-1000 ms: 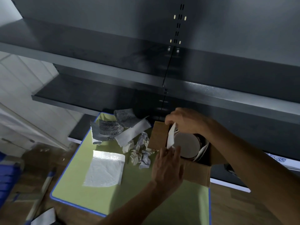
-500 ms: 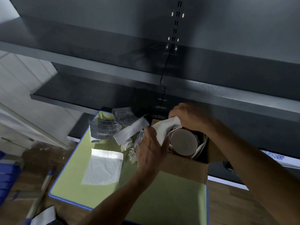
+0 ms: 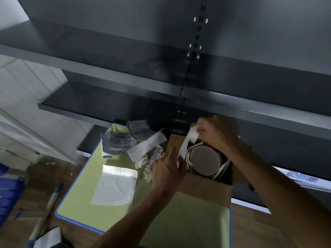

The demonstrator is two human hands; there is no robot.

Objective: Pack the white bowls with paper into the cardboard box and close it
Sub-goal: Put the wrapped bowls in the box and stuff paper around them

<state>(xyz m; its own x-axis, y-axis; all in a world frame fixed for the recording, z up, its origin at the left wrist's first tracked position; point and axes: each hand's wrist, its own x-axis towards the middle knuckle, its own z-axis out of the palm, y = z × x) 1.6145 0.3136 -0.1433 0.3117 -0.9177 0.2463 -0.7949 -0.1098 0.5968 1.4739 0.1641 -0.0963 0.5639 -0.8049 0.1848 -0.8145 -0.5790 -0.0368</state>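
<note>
Right hand (image 3: 219,136) fingers (image 3: 200,130) pinched the top end of a white paper sheet (image 3: 186,145). Left hand (image 3: 168,170) fingers (image 3: 172,155) were curled on the lower end of the same sheet, so both hands were closed on paper, with the sheet stretched between them. Grip detail on the left was partly hidden by the back of the hand.

Directly below and between the fingers sat a bowl (image 3: 205,161), upside down with its round base facing up, inside the open cardboard box (image 3: 206,191). White rims showed around it, likely more bowls nested; count unclear. The sheet ran along the bowl's left side, at the box wall nearest the left fingers.

Handling judgement: the paper was light, soft and tearable, so it is best held by its ends and tucked rather than pulled. The bowls looked rigid, smooth and breakable; take one by the rim or cup the base with both hands, no dropping. The box was stiff card with its flaps not yet closed.

Just left of the left fingers lay crumpled paper (image 3: 149,167) on the green desk (image 3: 179,222). Further left was a flat white sheet (image 3: 114,185); beyond it were grey printed scraps (image 3: 121,142). Dark shelf (image 3: 125,83) above and behind everything.
</note>
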